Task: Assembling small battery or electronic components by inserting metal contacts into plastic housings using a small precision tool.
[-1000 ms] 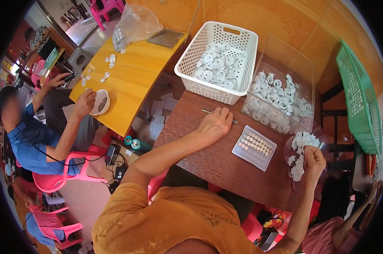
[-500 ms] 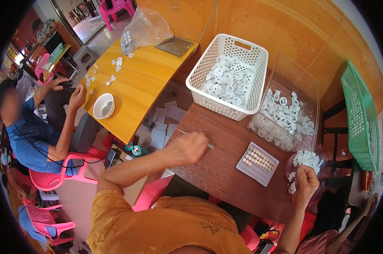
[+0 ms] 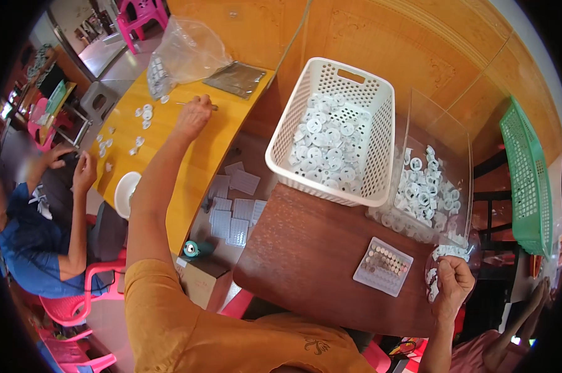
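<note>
My left hand [image 3: 196, 116] is stretched out over the yellow table [image 3: 191, 158], closed round a thin metal tool whose narrow end and back end stick out on either side. Its exact kind does not show. At the right, my right hand [image 3: 453, 286] is closed beside a reddish see-through bowl [image 3: 429, 276] of small white parts [image 3: 450, 251]. Whatever its fingers hold is hidden. A pale tray [image 3: 393, 283] with rows of small round tan pieces [image 3: 385, 257] lies on the brown table [image 3: 306, 248], left of my right hand.
A white basket [image 3: 281, 155] of white plastic parts and a clear bin [image 3: 439, 121] of white rings stand behind the tray. Loose white parts [image 3: 147, 112], a clear bag [image 3: 191, 50] and a white bowl [image 3: 124, 193] are on the yellow table. A co-worker [image 3: 45, 242] sits left.
My left hand has swung from above the brown table, left and away, to the yellow table with the metal tool. My right hand stays by the reddish bowl. The view has shifted a little.
</note>
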{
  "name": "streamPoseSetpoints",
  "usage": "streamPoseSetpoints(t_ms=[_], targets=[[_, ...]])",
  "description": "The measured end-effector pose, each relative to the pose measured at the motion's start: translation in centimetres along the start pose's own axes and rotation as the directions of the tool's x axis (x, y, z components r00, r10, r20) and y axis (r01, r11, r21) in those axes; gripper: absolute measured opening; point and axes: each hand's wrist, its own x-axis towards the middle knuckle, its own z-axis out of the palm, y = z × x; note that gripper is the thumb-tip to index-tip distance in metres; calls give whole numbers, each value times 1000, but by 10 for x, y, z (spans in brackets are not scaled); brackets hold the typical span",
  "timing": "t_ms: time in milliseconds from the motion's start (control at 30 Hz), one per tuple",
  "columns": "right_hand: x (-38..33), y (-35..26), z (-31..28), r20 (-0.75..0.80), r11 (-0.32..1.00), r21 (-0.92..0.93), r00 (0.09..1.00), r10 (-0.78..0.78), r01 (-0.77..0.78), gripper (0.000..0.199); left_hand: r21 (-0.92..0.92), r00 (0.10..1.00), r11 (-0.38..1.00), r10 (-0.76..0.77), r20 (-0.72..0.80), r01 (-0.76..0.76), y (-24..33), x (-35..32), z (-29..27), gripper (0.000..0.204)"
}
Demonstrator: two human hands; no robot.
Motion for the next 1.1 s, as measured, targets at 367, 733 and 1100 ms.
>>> streamPoseSetpoints(t_ms=[367,733,1100], targets=[[8,-2,18,-28,995,-72,997,70,-72,11,7,966,977,-211,149,212,-48,33,77,10],[-6,-7,7,-49,977,-165,990,131,-138,9,-223,957,931,-269,111,288,-108,-4,163,41],[-14,-3,-17,213,692,502,850,482,-519,11,-550,928,758,-361,94,350,16,-2,-37,42]])
